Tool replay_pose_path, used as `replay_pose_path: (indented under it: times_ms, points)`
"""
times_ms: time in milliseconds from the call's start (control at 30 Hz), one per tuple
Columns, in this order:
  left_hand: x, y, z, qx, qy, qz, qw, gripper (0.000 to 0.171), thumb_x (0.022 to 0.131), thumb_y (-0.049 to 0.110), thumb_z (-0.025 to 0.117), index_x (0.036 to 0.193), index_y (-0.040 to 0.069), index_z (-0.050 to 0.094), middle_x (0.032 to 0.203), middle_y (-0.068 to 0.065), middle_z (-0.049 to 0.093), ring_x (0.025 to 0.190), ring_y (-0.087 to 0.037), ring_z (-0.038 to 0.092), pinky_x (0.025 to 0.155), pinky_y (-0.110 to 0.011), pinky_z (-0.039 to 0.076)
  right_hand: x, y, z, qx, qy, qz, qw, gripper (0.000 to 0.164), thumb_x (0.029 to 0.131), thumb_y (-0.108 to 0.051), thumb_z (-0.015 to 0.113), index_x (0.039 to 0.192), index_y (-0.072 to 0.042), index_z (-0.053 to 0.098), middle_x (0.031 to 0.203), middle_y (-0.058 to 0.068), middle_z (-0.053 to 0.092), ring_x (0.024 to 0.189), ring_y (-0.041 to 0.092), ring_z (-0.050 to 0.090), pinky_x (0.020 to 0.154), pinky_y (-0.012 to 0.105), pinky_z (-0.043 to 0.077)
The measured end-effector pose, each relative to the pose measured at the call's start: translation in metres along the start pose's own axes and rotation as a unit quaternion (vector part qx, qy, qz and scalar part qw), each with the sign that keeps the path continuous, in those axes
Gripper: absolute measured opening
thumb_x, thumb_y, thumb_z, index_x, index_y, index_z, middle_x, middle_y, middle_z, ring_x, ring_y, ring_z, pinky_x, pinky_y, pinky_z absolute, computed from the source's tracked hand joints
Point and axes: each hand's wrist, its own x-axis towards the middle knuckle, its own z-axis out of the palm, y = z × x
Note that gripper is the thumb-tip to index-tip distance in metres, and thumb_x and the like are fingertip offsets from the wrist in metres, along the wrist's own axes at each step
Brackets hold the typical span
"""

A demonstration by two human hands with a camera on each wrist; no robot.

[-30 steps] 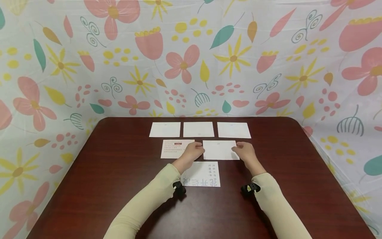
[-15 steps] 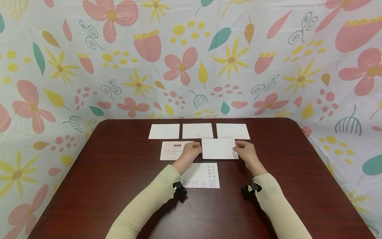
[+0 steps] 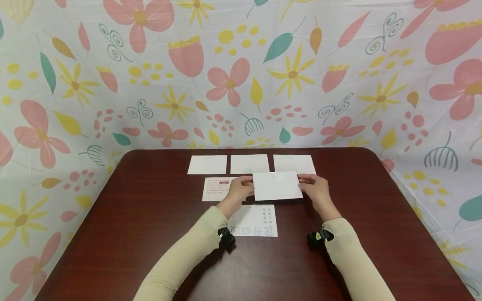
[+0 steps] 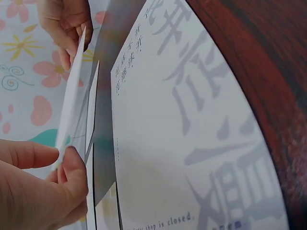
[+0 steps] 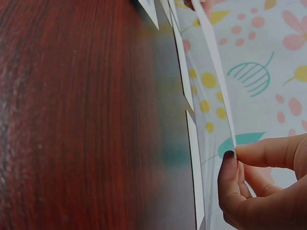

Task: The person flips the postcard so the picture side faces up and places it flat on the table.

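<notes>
A white card (image 3: 278, 186), nearly blank with a tiny mark near its top edge, is raised off the table between both hands. My left hand (image 3: 239, 192) pinches its left edge between thumb and fingers, as the left wrist view shows with the card (image 4: 71, 100) edge-on. At the opposite edge my right hand (image 3: 317, 194) pinches the card too; thumb and fingertips meet on it in the right wrist view. What is on the card's far side is hidden. A card with red print (image 3: 215, 190) lies partly behind the left hand.
Three white cards, left (image 3: 207, 164), middle (image 3: 249, 163) and right (image 3: 294, 161), lie in a row at the back of the dark wooden table (image 3: 158, 234). A card with grey characters (image 3: 254, 219) lies nearer. A flower-patterned cloth (image 3: 241, 121) hangs behind.
The white card has come up off the table and tilted toward me, its top edge now overlapping the back row. Both hands keep their pinch on it.
</notes>
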Motion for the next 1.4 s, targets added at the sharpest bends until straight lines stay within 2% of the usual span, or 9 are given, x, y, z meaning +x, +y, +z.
replay_pose_path:
  times_ms: [100,233,333,467,567,833,967,1200,1400]
  points:
    - [0.0,0.0,-0.001,-0.011,0.002,0.01,0.9999,0.034,0.08,-0.004,0.054,0.114,0.0,0.054,0.086,-0.007,0.052,0.075,-0.015,0.054,0.072,-0.026,0.05,0.0,0.001,-0.002,0.027,-0.007,-0.002,1.0,0.033,0.077,-0.001,0.056,0.11,0.004,0.057,0.094,0.01,0.061,0.08,0.011,0.055,0.065,0.02,0.048]
    - [0.001,0.0,-0.002,-0.023,0.009,0.005,0.9997,0.024,0.082,-0.002,0.056,0.106,-0.003,0.058,0.086,-0.009,0.055,0.075,-0.016,0.057,0.072,-0.027,0.051,0.002,0.002,-0.005,0.058,-0.015,0.016,0.998,0.034,0.08,-0.003,0.059,0.113,0.004,0.055,0.095,0.01,0.062,0.076,0.005,0.058,0.07,0.026,0.05]
    - [0.001,0.0,-0.002,-0.018,0.014,0.001,0.9997,0.019,0.082,0.001,0.058,0.101,-0.002,0.06,0.088,-0.01,0.058,0.077,-0.018,0.06,0.072,-0.027,0.051,0.005,0.005,-0.006,0.077,-0.016,0.019,0.997,0.033,0.08,-0.007,0.063,0.111,0.002,0.056,0.09,0.005,0.064,0.074,0.004,0.06,0.07,0.026,0.051]
    - [0.002,0.001,-0.004,-0.013,0.019,0.002,0.9997,0.016,0.082,0.004,0.06,0.098,0.0,0.062,0.09,-0.01,0.059,0.078,-0.017,0.06,0.07,-0.026,0.051,0.011,0.012,-0.008,0.117,-0.029,0.011,0.993,0.035,0.077,-0.012,0.068,0.107,0.001,0.058,0.082,-0.001,0.064,0.073,0.007,0.062,0.064,0.023,0.052]
    - [0.003,0.001,-0.005,-0.01,0.022,0.008,0.9997,0.016,0.082,0.005,0.06,0.097,0.001,0.063,0.091,-0.009,0.059,0.076,-0.016,0.059,0.07,-0.025,0.051,0.015,0.015,-0.01,0.155,-0.04,0.019,0.987,0.036,0.074,-0.013,0.071,0.105,0.0,0.059,0.081,0.0,0.065,0.072,0.009,0.062,0.064,0.024,0.052]
    - [0.006,0.003,-0.007,-0.022,0.024,0.032,0.9989,0.019,0.082,0.008,0.061,0.098,-0.001,0.063,0.079,-0.005,0.059,0.068,-0.012,0.057,0.069,-0.028,0.051,0.004,-0.007,-0.011,0.179,-0.052,0.021,0.982,0.039,0.079,-0.005,0.065,0.113,0.009,0.05,0.086,0.006,0.062,0.077,0.012,0.063,0.077,0.03,0.05]
    - [0.006,0.004,-0.007,-0.03,0.017,0.045,0.9984,0.018,0.083,0.006,0.06,0.098,-0.003,0.064,0.085,-0.011,0.062,0.069,-0.013,0.058,0.072,-0.03,0.051,0.002,-0.009,-0.013,0.202,-0.059,0.035,0.977,0.038,0.082,-0.005,0.061,0.115,0.008,0.049,0.093,0.011,0.06,0.083,0.016,0.063,0.081,0.031,0.048]
    - [0.005,0.003,-0.009,-0.002,0.017,0.042,0.999,0.016,0.084,0.011,0.06,0.094,0.001,0.067,0.093,-0.01,0.063,0.079,-0.019,0.061,0.077,-0.032,0.05,-0.001,-0.009,-0.016,0.143,-0.071,0.041,0.986,0.041,0.085,-0.017,0.059,0.12,0.001,0.048,0.095,-0.001,0.061,0.085,0.004,0.06,0.073,0.017,0.048]
    - [0.007,-0.002,-0.009,0.061,0.022,0.055,0.9964,0.016,0.079,0.011,0.065,0.095,0.006,0.066,0.092,-0.004,0.061,0.079,-0.015,0.06,0.072,-0.028,0.05,0.002,-0.004,-0.01,0.089,-0.065,0.017,0.994,0.041,0.082,-0.012,0.063,0.118,0.002,0.051,0.091,0.003,0.061,0.078,0.005,0.059,0.07,0.017,0.049]
